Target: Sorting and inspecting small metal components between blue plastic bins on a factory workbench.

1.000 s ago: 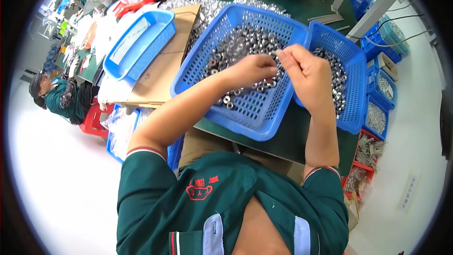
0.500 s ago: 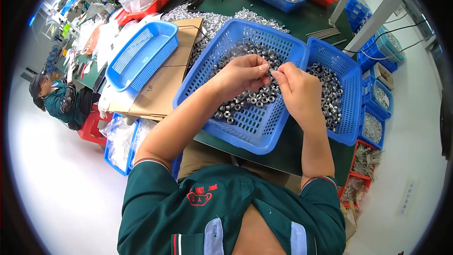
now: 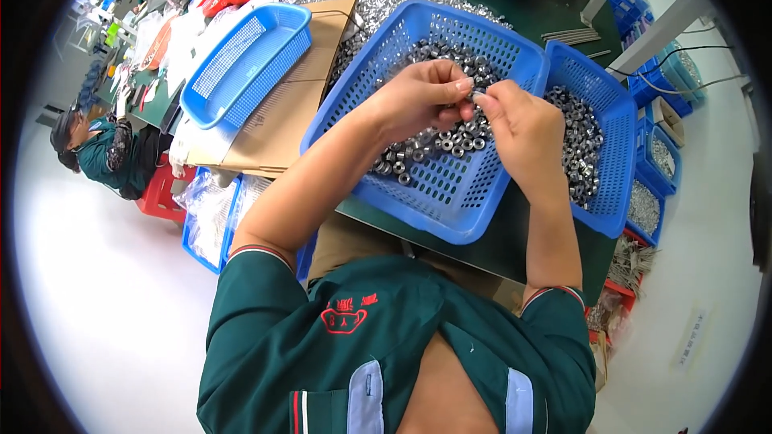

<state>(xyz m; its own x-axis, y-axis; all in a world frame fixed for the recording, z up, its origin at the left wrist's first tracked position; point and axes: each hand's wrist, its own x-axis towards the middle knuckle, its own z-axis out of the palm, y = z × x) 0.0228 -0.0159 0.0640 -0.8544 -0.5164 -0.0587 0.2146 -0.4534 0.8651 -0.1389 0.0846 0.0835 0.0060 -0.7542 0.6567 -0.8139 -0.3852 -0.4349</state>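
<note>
Over the large blue basket (image 3: 458, 229), my left hand (image 3: 422, 98) and my right hand (image 3: 527, 133) meet fingertip to fingertip. Both are closed in a pinch around one small metal part (image 3: 476, 94), mostly covered by the fingers; its exact kind is hidden. Beneath them, short silvery metal rings (image 3: 460, 141) lie heaped in the basket, with part of its slotted bottom bare toward me. A second blue basket (image 3: 615, 213) on the right holds more of the same rings.
An empty light-blue basket (image 3: 211, 104) rests on flat cardboard (image 3: 277, 124) at the left. Shiny small parts (image 3: 378, 8) are piled behind the big basket. Metal rods (image 3: 571, 35) lie by a table leg (image 3: 643, 36). A person (image 3: 104, 153) sits far left.
Baskets and table have shifted slightly down-frame to up-frame as the view tilted. My hands stay together over the basket, still pinching the small part.
</note>
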